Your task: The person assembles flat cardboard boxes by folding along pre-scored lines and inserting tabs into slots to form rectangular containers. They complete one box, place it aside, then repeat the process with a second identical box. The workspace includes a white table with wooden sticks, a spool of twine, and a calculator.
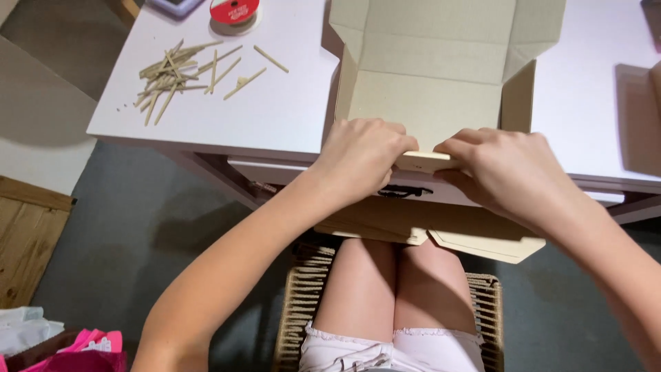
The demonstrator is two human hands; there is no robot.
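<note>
A flat tan cardboard box (430,76) stands half-folded at the front edge of a white table (275,110), its lid flaps raised toward the back. My left hand (361,155) and my right hand (506,169) both pinch the box's near front edge, fingertips almost meeting at the middle. A lower cardboard flap (482,241) hangs over my knees below the table edge.
A pile of several thin wooden sticks (182,76) lies at the table's left. A red ribbon spool (234,12) sits at the back. Brown card (640,117) rests at the right. I sit on a woven stool (306,303). A pink bag (89,351) lies on the grey floor.
</note>
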